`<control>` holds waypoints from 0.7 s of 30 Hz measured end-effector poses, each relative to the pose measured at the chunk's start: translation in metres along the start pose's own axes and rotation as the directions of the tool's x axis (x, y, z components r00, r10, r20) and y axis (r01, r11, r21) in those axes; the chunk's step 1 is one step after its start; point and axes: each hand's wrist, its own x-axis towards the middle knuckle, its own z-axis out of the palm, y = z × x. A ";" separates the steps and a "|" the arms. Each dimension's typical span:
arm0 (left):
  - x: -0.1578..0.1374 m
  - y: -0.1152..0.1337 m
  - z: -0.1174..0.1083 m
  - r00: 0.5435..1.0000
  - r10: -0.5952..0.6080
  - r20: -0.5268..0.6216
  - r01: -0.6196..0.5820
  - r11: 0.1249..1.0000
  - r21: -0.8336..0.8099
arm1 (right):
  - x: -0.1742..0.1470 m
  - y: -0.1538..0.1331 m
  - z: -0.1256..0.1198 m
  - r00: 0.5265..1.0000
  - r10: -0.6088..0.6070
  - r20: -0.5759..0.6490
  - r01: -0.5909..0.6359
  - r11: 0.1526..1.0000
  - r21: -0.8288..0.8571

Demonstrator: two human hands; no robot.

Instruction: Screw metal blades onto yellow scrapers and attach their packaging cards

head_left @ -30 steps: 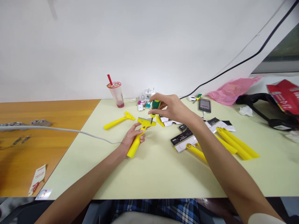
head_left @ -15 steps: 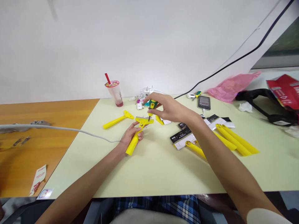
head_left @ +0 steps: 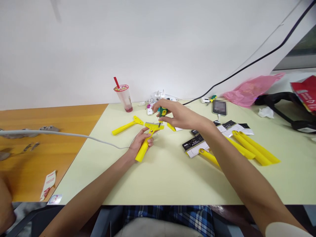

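Note:
My left hand point(head_left: 140, 142) is closed around the neck of a yellow scraper point(head_left: 143, 149), whose wide head points away from me. Above that head, my right hand point(head_left: 174, 113) grips a green and yellow screwdriver point(head_left: 163, 112) with the fingertips. The screwdriver stands nearly upright, its tip at the right part of the scraper head, by a small screw. Just left of my left hand, a second yellow scraper point(head_left: 127, 126) lies on the table. Behind my right wrist another yellow piece point(head_left: 170, 127) is partly hidden.
Several packaged yellow scrapers point(head_left: 254, 148) lie at the right, partly under my forearm. A cup with a red straw point(head_left: 124, 98) stands near the wall. A phone point(head_left: 220, 107), pink bag point(head_left: 254, 90) and black strap point(head_left: 283, 115) sit farther back. A grey cable point(head_left: 74, 134) crosses from the left.
The whole view has shifted slightly, so things appear a little farther right. Both hands keep their holds, with the screwdriver tip still at the scraper head. A person's limb now shows at the left edge.

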 end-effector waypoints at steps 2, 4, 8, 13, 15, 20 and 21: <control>0.000 -0.001 0.000 1.000 0.003 0.005 -0.003 1.000 0.019 | 0.002 0.001 0.004 1.000 -0.008 -0.022 0.007 1.000 -0.019; -0.001 -0.001 0.000 1.000 0.001 0.011 -0.001 0.999 0.053 | 0.003 0.002 0.008 0.999 -0.006 -0.039 0.003 0.998 -0.066; -0.001 -0.003 0.000 1.000 0.004 0.024 -0.007 0.995 0.099 | 0.003 0.003 0.015 0.999 -0.022 -0.039 0.017 0.991 -0.133; 0.002 -0.005 -0.003 1.000 0.014 0.023 -0.016 0.996 0.092 | 0.001 0.004 0.016 0.993 -0.116 -0.037 0.107 0.977 -0.184; 0.003 -0.006 -0.004 0.999 0.019 0.027 -0.022 0.995 0.097 | 0.001 0.006 0.014 0.992 -0.122 -0.035 0.112 0.971 -0.210; 0.003 -0.007 -0.004 0.999 0.011 0.038 -0.016 0.993 0.118 | -0.003 0.009 0.007 0.999 -0.034 -0.001 0.033 0.981 -0.193; 0.002 -0.007 -0.004 0.999 0.010 0.042 -0.015 0.993 0.119 | -0.005 0.009 0.005 1.000 -0.014 0.006 0.014 0.982 -0.186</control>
